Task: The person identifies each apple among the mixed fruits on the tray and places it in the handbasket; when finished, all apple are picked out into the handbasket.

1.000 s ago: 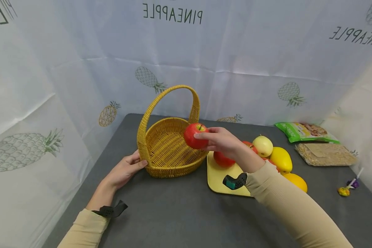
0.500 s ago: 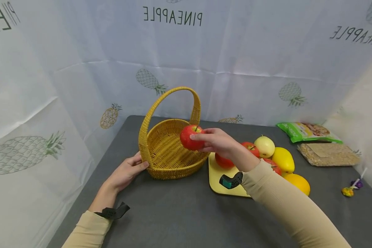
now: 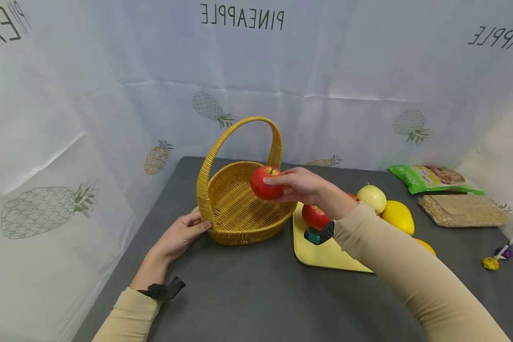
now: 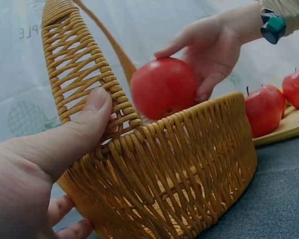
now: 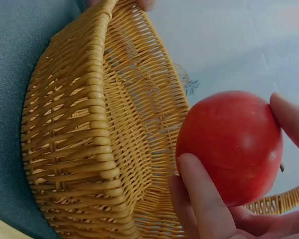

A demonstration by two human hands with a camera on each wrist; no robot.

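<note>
A yellow wicker basket [image 3: 243,237] with a tall arched handle stands on the table, with bare weave showing inside. My left hand [image 3: 181,237] holds its left side; in the left wrist view the thumb [image 4: 94,107] lies over the foot of the handle and fingertips show against the outer wall. My right hand [image 3: 303,185] grips a red apple [image 3: 262,183] between thumb and fingers. That apple [image 4: 164,87] hangs over the basket's right part, near rim height in the left wrist view. From the right wrist view, the apple [image 5: 231,147] shows its smooth side, stem toward the palm.
Right of the basket, a pale yellow tray [image 3: 325,254] bears red apples [image 3: 314,216], partly behind my right forearm. Nearby are a pale green fruit [image 3: 372,197] and a yellow mango-like fruit [image 3: 398,217]. Farther right lie a green packet [image 3: 436,180], a grain bag [image 3: 463,210] and lollipops [image 3: 491,262].
My right hand has carried the apple slightly left, farther over the basket. The left hand keeps its hold on the basket, and the head view has shifted a little.
</note>
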